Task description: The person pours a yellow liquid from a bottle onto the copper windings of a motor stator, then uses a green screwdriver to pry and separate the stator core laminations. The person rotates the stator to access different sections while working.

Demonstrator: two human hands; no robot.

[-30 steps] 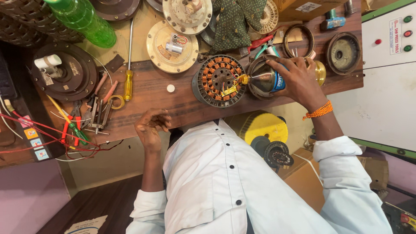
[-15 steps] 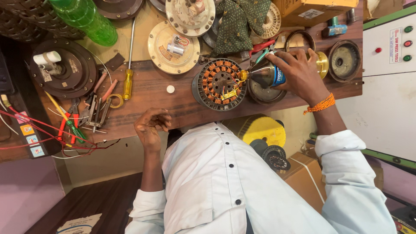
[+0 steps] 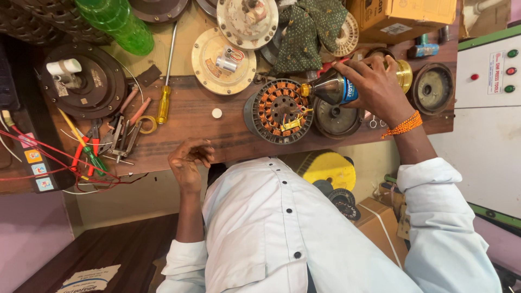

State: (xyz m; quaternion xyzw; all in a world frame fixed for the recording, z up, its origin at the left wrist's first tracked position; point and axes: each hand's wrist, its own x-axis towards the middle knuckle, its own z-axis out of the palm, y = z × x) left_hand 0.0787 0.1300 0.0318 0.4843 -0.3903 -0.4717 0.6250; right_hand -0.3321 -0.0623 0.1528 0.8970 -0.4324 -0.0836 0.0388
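Lighting: even, moderately bright, soft; source direction not clear. Shadows faint: a slight one under the right hand (image 3: 374, 89), darker below the bench edge beside the left hand's (image 3: 187, 163) fingers. Small highlights on the metal can (image 3: 331, 89) at the right fingertips. Focus sharp at centre. Wide-angle stretch at the frame edges; the green bottle (image 3: 116, 21) bows.
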